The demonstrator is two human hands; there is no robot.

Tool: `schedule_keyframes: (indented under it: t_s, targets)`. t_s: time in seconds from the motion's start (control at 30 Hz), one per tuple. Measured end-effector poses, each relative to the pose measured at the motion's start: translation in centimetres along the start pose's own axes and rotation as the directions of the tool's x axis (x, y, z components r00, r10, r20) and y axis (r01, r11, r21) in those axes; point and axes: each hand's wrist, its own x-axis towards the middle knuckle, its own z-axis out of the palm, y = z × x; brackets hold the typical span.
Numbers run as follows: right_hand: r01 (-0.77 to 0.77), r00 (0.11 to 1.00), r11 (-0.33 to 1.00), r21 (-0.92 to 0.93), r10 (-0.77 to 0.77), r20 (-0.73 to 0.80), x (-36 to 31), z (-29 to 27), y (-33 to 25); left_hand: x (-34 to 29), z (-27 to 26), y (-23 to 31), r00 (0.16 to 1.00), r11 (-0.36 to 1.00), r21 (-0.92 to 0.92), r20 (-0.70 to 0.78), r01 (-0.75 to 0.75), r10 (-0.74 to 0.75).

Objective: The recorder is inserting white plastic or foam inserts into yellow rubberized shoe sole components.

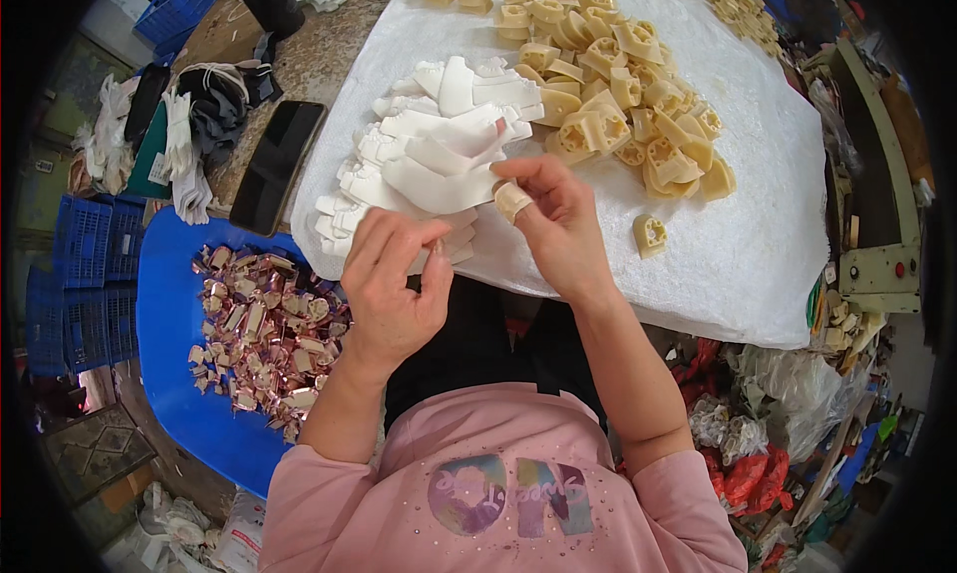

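Note:
My right hand (560, 226), with a tan wrap around its thumb, pinches the end of a white curved strip (439, 188). The strip lies over a heap of similar white pieces (399, 125) on the white-covered table (728, 264). At the near edge of that heap is my left hand (396, 292), its fingers curled and the thumb close to the index fingertip. Whatever is between them, if anything, is too small to make out. Beyond and right of my hands spreads a pile of cream-coloured hollow moulded pieces (648, 105). One cream piece (651, 236) sits apart near my right wrist.
A blue tub (179, 374) at the left holds many shiny pinkish metallic-looking pieces (259, 314). A dark phone (279, 167) lies beside the table's left edge, near gloves (179, 140). Blue crates (95, 274) stand far left; plastic bags (788, 394) are piled at the right.

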Motion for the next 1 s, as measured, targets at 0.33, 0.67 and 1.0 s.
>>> schedule_keyframes:
  t_s: [0.33,0.67,1.0]
  targets:
    - [0.398,0.903,0.743,-0.538,-0.422,0.084,-1.0,0.2,1.8,3.0,1.4,-1.0,0.966,0.949,0.275,0.245,-0.152,0.083]
    - [0.532,0.819,0.846,0.01,-0.512,-0.26,-6.3,-4.4,-0.5,2.3,0.7,-0.4,0.984,0.983,0.063,-0.033,-0.17,0.173]
    - [0.18,0.984,0.966,0.188,-0.177,-0.034,-9.1,-7.4,0.5,-1.9,7.1,3.6,0.72,0.103,-0.725,0.636,0.681,-0.277]
